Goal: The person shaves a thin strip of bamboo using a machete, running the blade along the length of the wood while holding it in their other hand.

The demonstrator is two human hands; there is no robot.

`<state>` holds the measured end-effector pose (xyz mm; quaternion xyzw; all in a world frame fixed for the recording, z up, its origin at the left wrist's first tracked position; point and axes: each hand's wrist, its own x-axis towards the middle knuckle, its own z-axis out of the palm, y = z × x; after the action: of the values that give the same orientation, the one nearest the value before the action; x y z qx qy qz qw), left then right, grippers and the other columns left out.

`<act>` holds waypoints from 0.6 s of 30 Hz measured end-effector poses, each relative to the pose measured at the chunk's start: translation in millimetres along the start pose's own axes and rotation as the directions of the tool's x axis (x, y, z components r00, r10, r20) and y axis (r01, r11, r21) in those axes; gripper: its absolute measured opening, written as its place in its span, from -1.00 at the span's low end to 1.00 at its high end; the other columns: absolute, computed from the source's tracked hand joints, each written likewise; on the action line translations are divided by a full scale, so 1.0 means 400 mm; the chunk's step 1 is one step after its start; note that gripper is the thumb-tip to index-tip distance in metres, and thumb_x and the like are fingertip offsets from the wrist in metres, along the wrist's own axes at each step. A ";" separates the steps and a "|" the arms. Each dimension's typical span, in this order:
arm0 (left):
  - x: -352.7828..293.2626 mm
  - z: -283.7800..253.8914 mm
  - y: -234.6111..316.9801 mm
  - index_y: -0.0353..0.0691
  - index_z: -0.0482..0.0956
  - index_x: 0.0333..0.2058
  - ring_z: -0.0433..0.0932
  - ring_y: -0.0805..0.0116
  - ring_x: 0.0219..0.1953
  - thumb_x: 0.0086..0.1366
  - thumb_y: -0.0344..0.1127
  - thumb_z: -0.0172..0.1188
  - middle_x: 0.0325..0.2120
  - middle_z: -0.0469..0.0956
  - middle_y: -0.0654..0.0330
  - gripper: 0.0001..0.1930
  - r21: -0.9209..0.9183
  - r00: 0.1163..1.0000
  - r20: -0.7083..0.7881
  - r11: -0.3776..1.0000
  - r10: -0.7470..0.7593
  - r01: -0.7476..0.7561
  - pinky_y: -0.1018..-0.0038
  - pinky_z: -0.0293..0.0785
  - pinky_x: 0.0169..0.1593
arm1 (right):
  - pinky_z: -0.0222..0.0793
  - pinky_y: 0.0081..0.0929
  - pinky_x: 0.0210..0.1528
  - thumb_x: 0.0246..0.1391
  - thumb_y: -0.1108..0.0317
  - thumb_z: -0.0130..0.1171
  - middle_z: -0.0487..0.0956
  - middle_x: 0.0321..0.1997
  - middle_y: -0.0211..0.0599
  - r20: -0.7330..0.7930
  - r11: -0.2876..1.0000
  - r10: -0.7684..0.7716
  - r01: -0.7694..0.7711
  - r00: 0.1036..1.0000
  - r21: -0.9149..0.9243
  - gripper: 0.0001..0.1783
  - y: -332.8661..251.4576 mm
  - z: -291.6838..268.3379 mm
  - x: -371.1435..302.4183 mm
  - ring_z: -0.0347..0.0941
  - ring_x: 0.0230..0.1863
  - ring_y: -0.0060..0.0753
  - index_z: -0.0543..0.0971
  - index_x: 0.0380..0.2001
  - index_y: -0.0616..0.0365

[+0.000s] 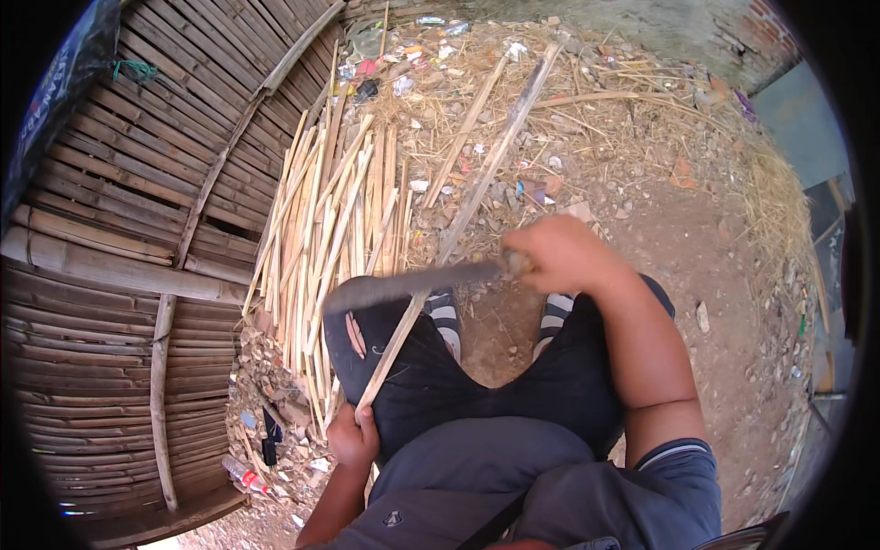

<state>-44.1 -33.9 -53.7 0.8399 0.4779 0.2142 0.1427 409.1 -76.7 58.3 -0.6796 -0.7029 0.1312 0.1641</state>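
My right hand (555, 257) is closed around the handle of a machete (412, 282), whose broad, somewhat blurred blade points left over my knees. The blade crosses a long bamboo strip (390, 353); whether the two touch I cannot tell. Beside my left thigh, my left hand (353, 435) grips the near end of that strip. From there the strip slants up and away to the right, past my feet. Its far part (500, 147) looks greyer and rests over straw and rubble.
Many split bamboo strips (316, 229) lie in a pile to my left. Beyond them stands a bamboo slat wall (119, 211). A plastic bottle (246, 477) lies near the wall's foot. Straw, stones and litter cover the dirt ground (660, 211) ahead. Grey panels (793, 128) stand at right.
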 end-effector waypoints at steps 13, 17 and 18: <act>0.000 0.010 -0.008 -0.24 0.32 -0.55 0.37 -0.13 -0.70 0.51 0.09 0.02 -0.75 0.31 -0.07 -0.45 -0.025 1.000 0.009 1.000 -0.012 0.013 0.07 0.24 -0.56 | 0.51 0.04 -0.22 -0.02 0.21 0.38 0.65 -0.43 -0.03 0.100 0.996 -0.026 0.033 0.995 -0.077 -0.71 -0.056 0.016 -0.002 0.64 -0.27 0.16 0.62 -0.24 0.06; -0.002 0.005 -0.006 -0.24 0.33 -0.55 0.37 -0.13 -0.70 0.50 0.09 0.04 -0.75 0.31 -0.07 -0.45 -0.054 1.000 -0.017 0.998 -0.018 0.017 0.07 0.24 -0.55 | 0.51 0.03 -0.22 -0.01 0.20 0.38 0.65 -0.43 -0.03 0.039 0.999 -0.041 0.042 0.998 -0.032 -0.71 -0.018 0.017 0.013 0.63 -0.28 0.15 0.62 -0.24 0.06; -0.002 0.007 -0.006 -0.24 0.33 -0.55 0.38 -0.13 -0.70 0.50 0.08 0.04 -0.74 0.31 -0.08 -0.46 -0.039 1.000 -0.014 0.999 -0.018 0.018 0.07 0.24 -0.55 | 0.51 0.03 -0.22 0.00 0.19 0.39 0.65 -0.42 -0.01 -0.007 1.000 0.010 -0.010 1.000 0.001 -0.70 0.021 0.009 0.005 0.63 -0.28 0.16 0.62 -0.23 0.07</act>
<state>-44.8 -33.5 -57.2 0.8310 0.4823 0.2279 0.1575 415.2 -74.3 51.9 -0.6835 -0.6987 0.1302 0.1664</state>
